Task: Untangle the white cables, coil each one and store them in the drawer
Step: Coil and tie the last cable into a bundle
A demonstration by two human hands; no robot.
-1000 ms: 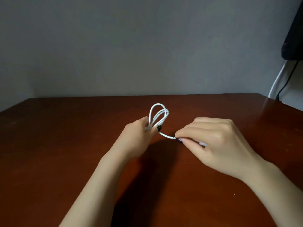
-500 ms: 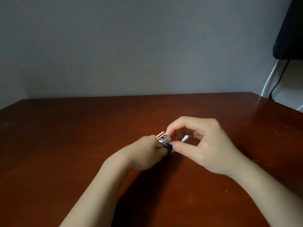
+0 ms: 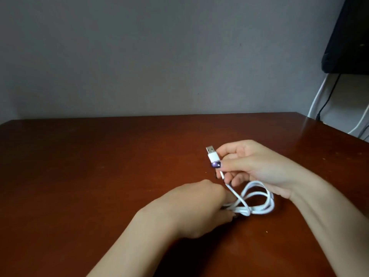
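One white cable (image 3: 257, 200) is looped into a small coil just above the brown table, under my right wrist. My right hand (image 3: 253, 166) pinches the cable right below its white USB plug (image 3: 212, 154), which points up and away from me. My left hand (image 3: 197, 206) grips the bunched strands at the coil's left side, fingers curled round them. A short stretch of cable runs between the two hands. No drawer and no second cable are in view.
The brown wooden table (image 3: 99, 176) runs to a grey wall at the back. A dark object (image 3: 349, 37) hangs at the upper right with white and black cords (image 3: 317, 96) dropping behind the table's right corner.
The coil, held upright in my left hand a second ago, now hangs low to the right. My right hand has shifted from the cable's tail to the USB plug and raised it.
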